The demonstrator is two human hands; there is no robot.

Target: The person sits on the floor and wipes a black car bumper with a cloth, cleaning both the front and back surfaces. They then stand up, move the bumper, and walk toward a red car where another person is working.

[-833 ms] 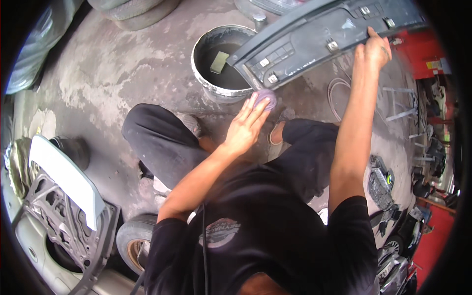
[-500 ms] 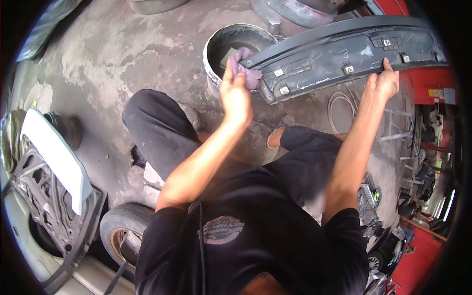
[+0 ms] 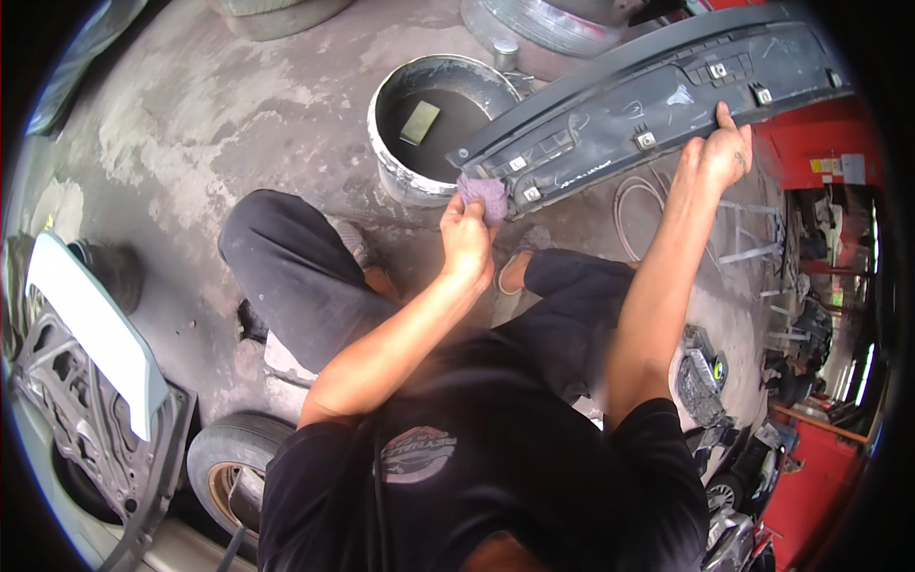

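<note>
The far end of the long grey panel [image 3: 658, 95] runs toward the dark upper right rim of the view, and its outer face is turned away, so only the ribbed inner side with small pale clips along it can be seen. The purple pad [image 3: 484, 195] is half covered by the fingers around it, and its texture is too blurred to tell whether it is cloth or an abrasive sponge. The panel is a dark grey moulded plastic strip, slightly curved, scuffed with pale marks, held up in the air above the concrete floor [image 3: 191, 124], slanting from near the metal bucket [image 3: 419, 176] up to the right. Its lower left end sits just above the bucket's rim. The left hand [image 3: 467, 238] is curled closed around the purple pad, pressing it against the panel's lower left end. The right hand [image 3: 717, 153] grips the panel's lower edge farther right, thumb up against the inner face, the other fingers wrapped behind it and out of sight. Inside the bucket lies dark liquid with a pale rectangular piece [image 3: 419, 121] in it. A worn tyre [image 3: 233, 467] and a stripped car door [image 3: 86, 381] lie at lower left.
</note>
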